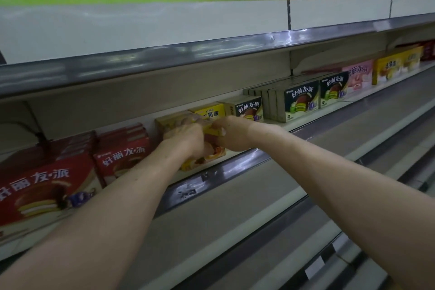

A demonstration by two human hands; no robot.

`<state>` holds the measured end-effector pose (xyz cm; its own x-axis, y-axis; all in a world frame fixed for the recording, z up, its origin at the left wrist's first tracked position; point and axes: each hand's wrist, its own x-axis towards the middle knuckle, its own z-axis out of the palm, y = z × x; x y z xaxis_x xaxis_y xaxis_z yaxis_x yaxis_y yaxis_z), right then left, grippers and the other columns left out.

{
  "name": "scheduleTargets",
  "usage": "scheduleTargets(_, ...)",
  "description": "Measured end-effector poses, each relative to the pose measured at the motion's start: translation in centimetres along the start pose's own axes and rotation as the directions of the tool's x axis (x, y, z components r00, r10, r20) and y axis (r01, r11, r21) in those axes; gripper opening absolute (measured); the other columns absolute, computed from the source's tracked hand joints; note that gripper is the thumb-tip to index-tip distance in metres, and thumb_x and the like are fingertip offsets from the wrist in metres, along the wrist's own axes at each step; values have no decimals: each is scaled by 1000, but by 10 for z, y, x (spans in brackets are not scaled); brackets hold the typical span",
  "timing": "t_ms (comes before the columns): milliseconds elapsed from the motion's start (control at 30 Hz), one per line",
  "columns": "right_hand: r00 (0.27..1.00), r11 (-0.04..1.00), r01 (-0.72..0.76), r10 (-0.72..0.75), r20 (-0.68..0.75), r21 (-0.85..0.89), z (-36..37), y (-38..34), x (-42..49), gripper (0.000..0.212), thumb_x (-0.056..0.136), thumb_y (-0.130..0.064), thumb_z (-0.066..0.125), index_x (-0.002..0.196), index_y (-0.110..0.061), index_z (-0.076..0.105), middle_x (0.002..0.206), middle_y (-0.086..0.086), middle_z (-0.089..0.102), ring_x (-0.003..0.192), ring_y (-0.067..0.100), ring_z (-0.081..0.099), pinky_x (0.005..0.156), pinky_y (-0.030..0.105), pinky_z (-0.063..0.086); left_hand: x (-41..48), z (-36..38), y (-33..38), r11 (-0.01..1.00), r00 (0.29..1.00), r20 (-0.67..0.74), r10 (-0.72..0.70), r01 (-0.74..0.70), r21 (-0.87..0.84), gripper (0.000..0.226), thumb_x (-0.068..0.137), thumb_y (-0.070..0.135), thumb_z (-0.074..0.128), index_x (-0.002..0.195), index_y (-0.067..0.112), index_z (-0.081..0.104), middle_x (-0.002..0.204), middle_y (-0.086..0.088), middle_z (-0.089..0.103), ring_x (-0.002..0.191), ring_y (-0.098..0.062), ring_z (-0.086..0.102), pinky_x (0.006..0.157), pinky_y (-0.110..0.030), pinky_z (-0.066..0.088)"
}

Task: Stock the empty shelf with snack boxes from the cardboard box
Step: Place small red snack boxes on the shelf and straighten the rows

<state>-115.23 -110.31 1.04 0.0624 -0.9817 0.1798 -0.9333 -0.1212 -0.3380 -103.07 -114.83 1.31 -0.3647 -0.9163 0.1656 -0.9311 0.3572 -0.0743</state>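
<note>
A yellow snack box (pixel 203 159) stands at the front of the middle shelf (pixel 226 167), between red boxes and dark boxes. My left hand (pixel 186 138) grips its top and left side. My right hand (pixel 229 134) holds its right top corner with curled fingers. Another yellow box (pixel 209 110) stands right behind it. The cardboard box is out of view.
Red snack boxes (pixel 122 153) fill the shelf to the left. Dark boxes with green cakes (pixel 301 99), a pink box (pixel 357 75) and more yellow boxes (pixel 390 66) run to the right. The top shelf (pixel 164 54) and lower shelves (pixel 282 207) hold nothing in view.
</note>
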Motion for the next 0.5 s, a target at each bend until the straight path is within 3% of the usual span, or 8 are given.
scheduleTargets(100,1000,996,2,0,-15,89,6,9,6,44,95,-18,52,138,-16,44,132,9,55,115,27,54,83,28,43,4,0,1,999,999,2,-34,34,-10,83,86,48,66,153,23,24,156,-10,19,141,-33,27,109,-41,34)
scheduleTargets(200,995,974,-3,25,-96,226,10,13,11,58,94,-25,58,145,-14,31,138,11,49,122,29,50,91,32,42,8,3,-1,996,998,0,-70,70,-49,83,87,46,66,154,31,19,157,-12,10,143,-36,18,111,-44,31)
scheduleTargets(300,996,959,-32,55,-76,282,13,15,17,66,94,-30,57,149,-12,23,141,14,47,125,30,49,95,33,41,14,8,-3,992,995,9,-97,97,-80,90,86,48,66,154,34,9,160,-12,4,146,-38,10,114,-46,24)
scheduleTargets(367,997,958,-63,72,-23,281,16,15,20,62,95,-30,54,147,-11,26,140,15,47,124,30,49,92,30,40,16,10,-3,993,995,5,-96,96,-73,91,86,48,65,154,34,6,161,-10,6,146,-36,9,114,-45,23)
scheduleTargets(500,997,964,-77,76,13,254,18,13,25,44,97,-31,47,133,-5,41,123,18,54,111,32,55,95,38,46,20,8,-2,994,994,13,-107,107,-16,95,82,51,69,154,33,10,160,-8,13,146,-33,13,112,-44,27)
